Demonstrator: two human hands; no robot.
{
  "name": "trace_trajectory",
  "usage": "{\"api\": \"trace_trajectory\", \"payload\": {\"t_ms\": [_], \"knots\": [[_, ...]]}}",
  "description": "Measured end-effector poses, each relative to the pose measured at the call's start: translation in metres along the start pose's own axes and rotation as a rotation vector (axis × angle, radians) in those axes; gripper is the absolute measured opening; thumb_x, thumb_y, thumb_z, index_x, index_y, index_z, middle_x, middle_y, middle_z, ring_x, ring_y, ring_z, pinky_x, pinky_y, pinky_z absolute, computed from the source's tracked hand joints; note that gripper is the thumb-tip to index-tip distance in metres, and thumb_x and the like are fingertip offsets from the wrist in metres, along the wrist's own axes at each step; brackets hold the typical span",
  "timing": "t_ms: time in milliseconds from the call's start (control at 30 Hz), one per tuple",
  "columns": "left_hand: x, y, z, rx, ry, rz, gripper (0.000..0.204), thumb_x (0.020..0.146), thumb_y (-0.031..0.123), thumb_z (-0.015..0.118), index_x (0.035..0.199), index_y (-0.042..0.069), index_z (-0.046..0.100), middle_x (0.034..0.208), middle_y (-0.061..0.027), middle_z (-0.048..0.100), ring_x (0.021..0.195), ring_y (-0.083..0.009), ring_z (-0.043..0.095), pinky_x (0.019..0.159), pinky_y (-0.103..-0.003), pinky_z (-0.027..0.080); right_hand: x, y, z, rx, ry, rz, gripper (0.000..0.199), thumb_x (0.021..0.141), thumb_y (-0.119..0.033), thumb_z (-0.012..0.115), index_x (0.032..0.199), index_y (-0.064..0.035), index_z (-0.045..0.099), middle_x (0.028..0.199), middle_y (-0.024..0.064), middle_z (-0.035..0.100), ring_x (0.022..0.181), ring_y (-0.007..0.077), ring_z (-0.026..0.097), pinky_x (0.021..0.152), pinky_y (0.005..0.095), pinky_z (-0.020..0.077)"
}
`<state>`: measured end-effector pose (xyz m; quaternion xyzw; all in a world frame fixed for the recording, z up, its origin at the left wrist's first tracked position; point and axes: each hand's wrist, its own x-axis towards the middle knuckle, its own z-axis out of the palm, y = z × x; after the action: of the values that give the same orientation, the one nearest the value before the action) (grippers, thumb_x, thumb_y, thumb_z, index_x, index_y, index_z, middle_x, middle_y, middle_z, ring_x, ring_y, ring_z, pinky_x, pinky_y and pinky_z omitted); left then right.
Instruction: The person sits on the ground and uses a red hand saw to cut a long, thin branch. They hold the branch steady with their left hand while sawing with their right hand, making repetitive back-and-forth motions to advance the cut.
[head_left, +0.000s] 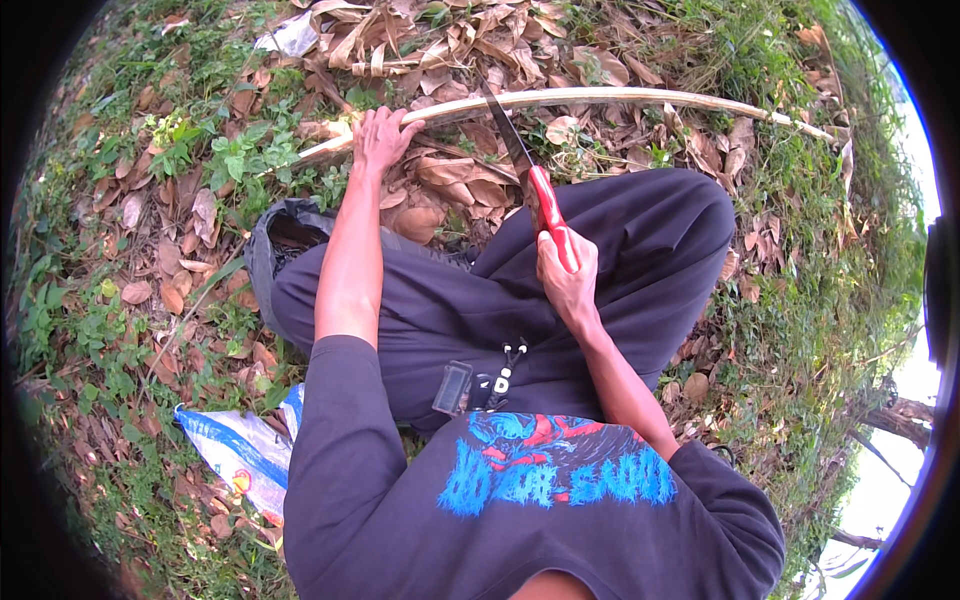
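I sit on the ground among dry leaves. My left hand [381, 137] grips a long pale bamboo stick [620, 97] that lies across the ground ahead of my legs, from the left to the far right. My right hand [565, 270] is closed round the red handle of a knife [528, 165]. Its dark blade points up and away, and the tip lies over the stick just right of my left hand.
My legs in dark trousers [640, 250] are folded in front of me. A white and blue plastic sack [240, 450] lies at my left side. Dry leaves [450, 40] and low green weeds [235, 155] cover the ground. Tree trunks [895, 415] stand at the right.
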<state>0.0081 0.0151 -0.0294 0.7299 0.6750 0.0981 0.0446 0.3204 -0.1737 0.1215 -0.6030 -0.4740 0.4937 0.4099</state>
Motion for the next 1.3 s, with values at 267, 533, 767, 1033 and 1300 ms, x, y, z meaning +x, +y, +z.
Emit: {"api": "trace_trajectory", "payload": {"t_ms": [267, 533, 767, 1033, 1300], "knots": [[0.001, -0.003, 0.007, 0.008, 0.007, -0.013, 0.059, 0.092, 0.065, 0.050, 0.119, 0.015, 0.068, 0.109, -0.0115, 0.063, 0.109, -0.0310, 0.056, 0.095, -0.052, 0.040, -0.004, 0.001, 0.006, -0.022, -0.028, -0.027, 0.022, 0.091, -0.008, 0.061, 0.073, 0.0025, 0.055, 0.053, 0.0047, 0.045, 0.048, 0.0106, 0.040, 0.048, 0.0324, 0.0364], [0.000, 0.002, 0.003, -0.009, -0.015, -0.026, 0.059, 0.091, 0.067, 0.050, 0.120, 0.018, 0.068, 0.111, -0.0107, 0.063, 0.109, -0.0303, 0.056, 0.096, -0.052, 0.040, -0.013, 0.005, 0.001, -0.040, 0.016, -0.023, 0.022, 0.090, -0.006, 0.061, 0.072, 0.0019, 0.053, 0.053, 0.0043, 0.042, 0.047, 0.0101, 0.037, 0.046, 0.0314, 0.0337], [0.000, -0.002, 0.005, -0.005, -0.008, -0.038, 0.059, 0.091, 0.067, 0.050, 0.118, 0.017, 0.070, 0.112, -0.0102, 0.063, 0.111, -0.0298, 0.056, 0.096, -0.051, 0.040, 0.002, 0.005, -0.005, -0.038, -0.032, -0.030, 0.019, 0.091, -0.008, 0.061, 0.075, 0.0022, 0.056, 0.056, 0.0038, 0.047, 0.050, 0.0093, 0.040, 0.048, 0.0305, 0.0366], [0.001, 0.000, 0.001, 0.012, -0.057, -0.042, 0.060, 0.092, 0.066, 0.051, 0.122, 0.017, 0.068, 0.114, -0.0085, 0.063, 0.109, -0.0289, 0.056, 0.096, -0.050, 0.038, 0.005, 0.006, -0.004, -0.071, -0.024, -0.039, 0.017, 0.090, -0.007, 0.060, 0.076, 0.0022, 0.056, 0.055, 0.0038, 0.046, 0.050, 0.0087, 0.039, 0.048, 0.0311, 0.0348], [0.001, 0.000, 0.002, 0.027, -0.062, -0.055, 0.061, 0.092, 0.067, 0.050, 0.124, 0.018, 0.067, 0.114, -0.0088, 0.063, 0.110, -0.0292, 0.056, 0.096, -0.050, 0.039, -0.007, 0.004, -0.013, -0.050, -0.023, 0.032, 0.014, 0.091, -0.008, 0.059, 0.084, 0.0036, 0.061, 0.058, 0.0003, 0.048, 0.053, 0.0069, 0.040, 0.050, 0.0288, 0.0363]]}}
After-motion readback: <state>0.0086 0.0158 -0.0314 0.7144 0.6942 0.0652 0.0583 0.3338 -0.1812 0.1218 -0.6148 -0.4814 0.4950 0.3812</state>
